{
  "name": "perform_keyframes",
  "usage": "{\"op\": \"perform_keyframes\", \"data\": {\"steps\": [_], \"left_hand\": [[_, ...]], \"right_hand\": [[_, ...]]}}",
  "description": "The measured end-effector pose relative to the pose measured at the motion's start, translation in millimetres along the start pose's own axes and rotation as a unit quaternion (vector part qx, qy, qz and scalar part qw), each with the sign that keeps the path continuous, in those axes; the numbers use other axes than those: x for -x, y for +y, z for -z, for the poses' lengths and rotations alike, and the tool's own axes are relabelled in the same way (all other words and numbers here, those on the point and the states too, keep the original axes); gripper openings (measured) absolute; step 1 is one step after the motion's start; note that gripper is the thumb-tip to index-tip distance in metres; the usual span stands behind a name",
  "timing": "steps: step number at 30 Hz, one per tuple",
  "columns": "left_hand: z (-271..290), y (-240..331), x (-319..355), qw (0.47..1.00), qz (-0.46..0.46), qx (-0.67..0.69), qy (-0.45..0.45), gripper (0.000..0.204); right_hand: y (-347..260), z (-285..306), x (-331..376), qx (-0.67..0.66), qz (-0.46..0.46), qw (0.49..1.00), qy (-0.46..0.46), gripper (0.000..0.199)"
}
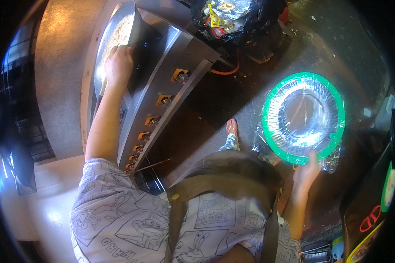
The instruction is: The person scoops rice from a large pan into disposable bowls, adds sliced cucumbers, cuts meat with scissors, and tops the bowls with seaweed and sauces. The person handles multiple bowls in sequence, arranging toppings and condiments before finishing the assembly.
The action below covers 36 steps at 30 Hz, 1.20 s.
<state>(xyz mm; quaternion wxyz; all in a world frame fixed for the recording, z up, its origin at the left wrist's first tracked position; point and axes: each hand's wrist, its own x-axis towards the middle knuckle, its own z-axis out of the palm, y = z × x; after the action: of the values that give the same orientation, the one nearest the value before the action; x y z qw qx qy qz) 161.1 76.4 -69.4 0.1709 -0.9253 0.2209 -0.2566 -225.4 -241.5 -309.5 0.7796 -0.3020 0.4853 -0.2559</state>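
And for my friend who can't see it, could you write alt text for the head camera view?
A person in a dark apron holds a shiny, green-rimmed plate in the right hand, while the left hand reaches over a wok of pale food on a stove. Beyond the stove's end sits a filled black bag.

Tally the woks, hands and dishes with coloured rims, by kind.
Wok: 1
Hands: 2 (left hand, right hand)
Green-rimmed dishes: 2 (held dish, dish at right edge)
Yellow-rimmed dish: 1, partly cut off
Total: 6
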Motion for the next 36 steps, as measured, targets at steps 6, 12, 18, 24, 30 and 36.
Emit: {"op": "perform_keyframes", "data": {"steps": [6, 12, 18, 24, 30, 36], "left_hand": [[9.9, 4.0, 18.1, 0.999, -0.026, 0.041, 0.008, 0.017], [51.2, 41.9, 32.5, 0.995, -0.056, 0.069, 0.048, 0.015], [96.0, 68.8, 33.6, 0.991, -0.020, 0.123, -0.054, 0.023], [66.9, -41.1, 55.3, 0.985, 0.099, 0.127, -0.059, 0.034], [128.1, 51.9, 80.7, 0.953, -0.101, 0.268, 0.093, 0.016], [104.7, 182.3, 106.6, 0.796, -0.356, 0.415, -0.259, 0.029]], "right_hand": [[-11.8, -10.8, 9.4, 0.016, -0.002, 1.000, -0.003, 0.018], [6.5, 6.4, -6.4, -0.036, 0.000, 0.998, -0.042, 0.016], [-1.5, -0.4, -3.8, -0.066, -0.019, 0.997, -0.047, 0.019], [-14.7, -2.8, 10.2, -0.043, 0.013, 0.999, -0.026, 0.022], [-44.6, -16.5, 37.1, -0.065, 0.030, 0.997, -0.042, 0.040], [-123.9, 3.2, 52.8, -0.077, 0.152, 0.984, -0.057, 0.035]]}}
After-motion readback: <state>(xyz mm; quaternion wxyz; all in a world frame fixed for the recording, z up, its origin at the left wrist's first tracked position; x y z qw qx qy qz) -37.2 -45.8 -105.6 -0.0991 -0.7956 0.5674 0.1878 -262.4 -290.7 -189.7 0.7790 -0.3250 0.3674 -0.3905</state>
